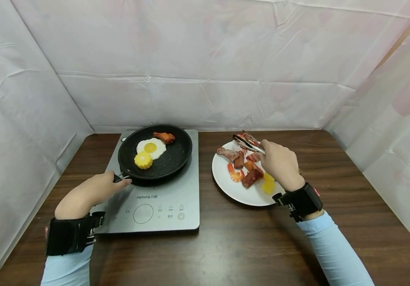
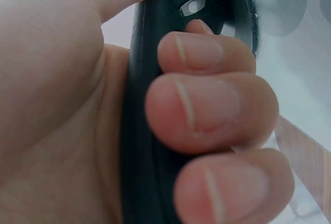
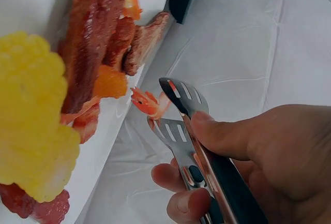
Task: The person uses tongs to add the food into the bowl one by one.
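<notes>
My left hand (image 1: 92, 192) grips the black handle (image 2: 139, 120) of a frying pan (image 1: 172, 159), fingers curled round it. In the pan lie a fried egg (image 1: 160, 147), a corn piece (image 1: 143, 160) and a chicken drumstick (image 1: 164, 137). My right hand (image 1: 280, 165) holds metal tongs (image 3: 207, 157) with slotted ends over the far side of a white plate (image 1: 224, 184). A shrimp (image 3: 147, 103) shows at the tong tips; whether they pinch it I cannot tell. On the plate are sausage (image 1: 238, 161), another shrimp (image 1: 236, 174), meat (image 1: 252, 178) and yellow corn (image 1: 268, 184).
The pan stands on a silver induction cooker (image 1: 183, 198) at the left of a dark wooden table (image 1: 226, 246). White sheeting (image 1: 205, 99) rises behind the table and at both sides. Black straps with devices (image 1: 303, 200) sit on both wrists.
</notes>
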A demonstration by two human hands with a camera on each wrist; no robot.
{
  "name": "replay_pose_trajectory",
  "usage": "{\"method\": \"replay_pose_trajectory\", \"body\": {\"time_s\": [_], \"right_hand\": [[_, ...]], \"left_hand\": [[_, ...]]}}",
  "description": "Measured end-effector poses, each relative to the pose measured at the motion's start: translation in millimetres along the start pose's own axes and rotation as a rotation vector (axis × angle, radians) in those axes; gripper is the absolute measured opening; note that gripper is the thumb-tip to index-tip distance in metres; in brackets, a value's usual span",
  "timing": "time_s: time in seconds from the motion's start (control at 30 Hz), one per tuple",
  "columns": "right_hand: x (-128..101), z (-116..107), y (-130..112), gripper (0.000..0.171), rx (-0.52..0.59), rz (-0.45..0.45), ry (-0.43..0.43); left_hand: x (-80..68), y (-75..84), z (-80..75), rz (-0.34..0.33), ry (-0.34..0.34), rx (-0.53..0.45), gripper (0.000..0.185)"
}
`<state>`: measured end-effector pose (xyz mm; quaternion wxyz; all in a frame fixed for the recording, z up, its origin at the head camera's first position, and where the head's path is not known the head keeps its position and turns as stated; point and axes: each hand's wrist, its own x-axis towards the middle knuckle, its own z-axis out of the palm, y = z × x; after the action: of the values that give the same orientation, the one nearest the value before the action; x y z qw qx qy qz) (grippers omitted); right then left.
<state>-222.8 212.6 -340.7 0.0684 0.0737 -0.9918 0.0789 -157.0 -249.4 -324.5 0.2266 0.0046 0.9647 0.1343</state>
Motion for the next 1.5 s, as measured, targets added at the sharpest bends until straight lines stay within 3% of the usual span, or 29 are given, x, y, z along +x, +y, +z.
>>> {"method": "replay_pose_trajectory", "body": {"time_s": [0.47,1.0,1.23,1.5], "right_hand": [[-2.0,-13.9,-11.1,0.041,0.061,-0.028,0.024],[0.4,-17.9,-57.5,0.041,0.086,-0.097,0.071],[3.6,-16.2,-79.0,0.041,0.110,-0.154,0.126],[4.1,-15.4,-105.6,0.039,0.137,-0.220,0.130]], "left_hand": [[-1.8,0.3,-0.5,0.019,0.002,0.004,0.082],[-2.4,2.4,-2.7,0.026,-0.006,0.023,0.084],[-3.0,1.0,-2.0,0.017,-0.014,0.012,0.085],[-2.3,0.7,-1.7,0.013,-0.011,-0.004,0.085]]}}
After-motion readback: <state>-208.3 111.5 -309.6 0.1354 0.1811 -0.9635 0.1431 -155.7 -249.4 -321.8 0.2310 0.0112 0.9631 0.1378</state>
